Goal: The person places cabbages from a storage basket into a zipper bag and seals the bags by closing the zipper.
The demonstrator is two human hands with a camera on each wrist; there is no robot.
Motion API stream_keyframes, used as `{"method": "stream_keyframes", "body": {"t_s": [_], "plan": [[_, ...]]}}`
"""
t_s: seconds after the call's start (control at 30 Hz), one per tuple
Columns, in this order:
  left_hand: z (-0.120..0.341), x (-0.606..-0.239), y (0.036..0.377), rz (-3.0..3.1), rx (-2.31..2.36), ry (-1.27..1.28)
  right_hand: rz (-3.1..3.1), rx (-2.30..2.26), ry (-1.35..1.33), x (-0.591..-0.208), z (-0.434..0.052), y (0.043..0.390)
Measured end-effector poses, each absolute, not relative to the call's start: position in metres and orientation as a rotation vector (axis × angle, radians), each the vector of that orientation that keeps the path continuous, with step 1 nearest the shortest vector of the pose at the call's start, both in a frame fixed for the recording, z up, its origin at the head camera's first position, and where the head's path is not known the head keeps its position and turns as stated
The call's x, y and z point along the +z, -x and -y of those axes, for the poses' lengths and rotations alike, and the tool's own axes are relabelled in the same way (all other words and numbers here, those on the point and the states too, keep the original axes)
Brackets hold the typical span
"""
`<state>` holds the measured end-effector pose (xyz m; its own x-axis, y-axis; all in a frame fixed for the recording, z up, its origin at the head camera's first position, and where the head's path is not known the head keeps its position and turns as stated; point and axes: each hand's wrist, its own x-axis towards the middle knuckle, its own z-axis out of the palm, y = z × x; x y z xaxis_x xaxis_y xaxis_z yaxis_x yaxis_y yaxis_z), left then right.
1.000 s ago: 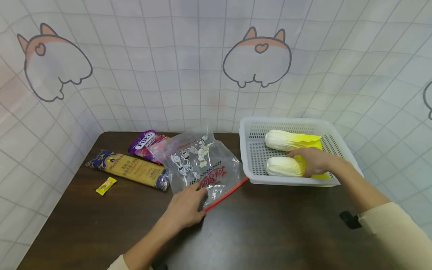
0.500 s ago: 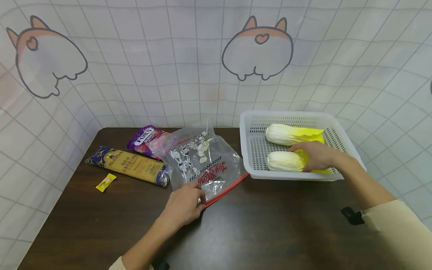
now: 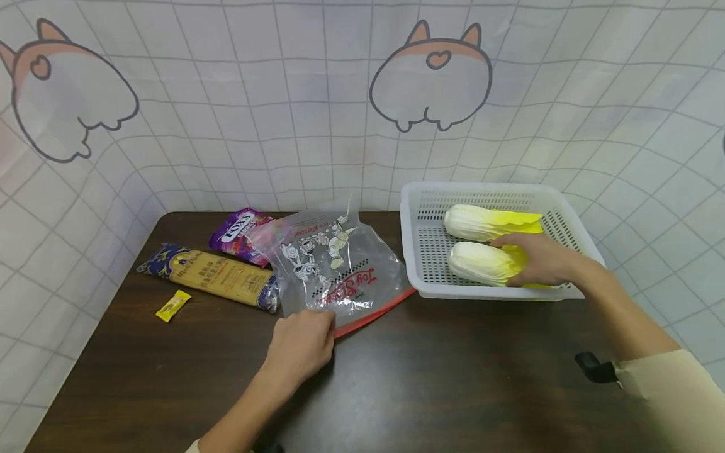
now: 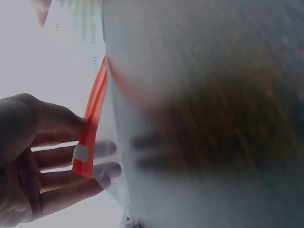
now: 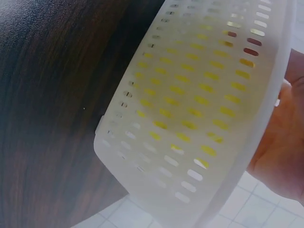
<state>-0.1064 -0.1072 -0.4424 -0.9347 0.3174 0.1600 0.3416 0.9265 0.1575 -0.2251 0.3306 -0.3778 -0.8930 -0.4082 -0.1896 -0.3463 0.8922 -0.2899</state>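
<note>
The left hand [image 3: 300, 345] pinches the red zip edge of the clear printed zip bag [image 3: 334, 267], which lies flat on the dark wooden table [image 3: 430, 384] just left of the white perforated basket [image 3: 421, 251]. The right hand [image 3: 538, 259] reaches into the basket, fingers curled round the leafy end of the nearer cabbage [image 3: 481, 263]; a second cabbage [image 3: 487, 223] lies just behind it. A noodle packet [image 3: 209, 277], a purple candy bag [image 3: 235, 233] and a small yellow sachet [image 3: 172, 305] lie left of the zip bag.
</note>
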Motion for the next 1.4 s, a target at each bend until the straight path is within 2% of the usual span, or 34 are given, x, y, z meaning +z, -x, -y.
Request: {"method": "stream_keyframes", "body": {"t_s": [1.0,1.23,1.4], "plan": [[0.130,-0.389,0.108,2.748,-0.133,0.359,-2.930,-0.487,0.641,-0.318,-0.317,0.202],[0.135,-0.377,0.111,2.765,-0.097,0.329,-2.922,-0.684,0.604,-0.304,-0.297,0.186],[0.135,-0.370,0.114,2.790,-0.147,0.257,-2.915,-0.771,0.679,-0.295,-0.282,0.171]]}}
